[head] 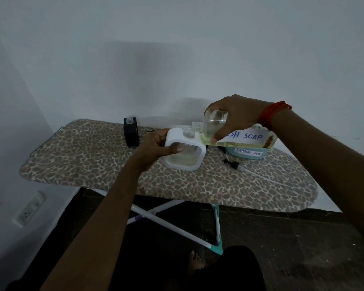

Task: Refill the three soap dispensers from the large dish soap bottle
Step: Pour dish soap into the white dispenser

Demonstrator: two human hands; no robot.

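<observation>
My left hand [156,148] grips a white square soap dispenser [177,135] with a clear window, holding it on the ironing board [93,164]; pale yellow liquid shows in its lower part. My right hand [233,114] grips the large clear dish soap bottle [246,136], tipped on its side with its mouth just beside the dispenser's open neck. The bottle holds yellowish soap and carries a handwritten "SOAP" label. A black dispenser [131,131] stands open-topped at the board's back edge. I see no third dispenser.
A teal storage box [248,153] with a label sits under the tipped bottle. A black pump head [232,163] with a clear tube lies on the board to the right. Behind is a white wall, with a socket [28,211] low on the left.
</observation>
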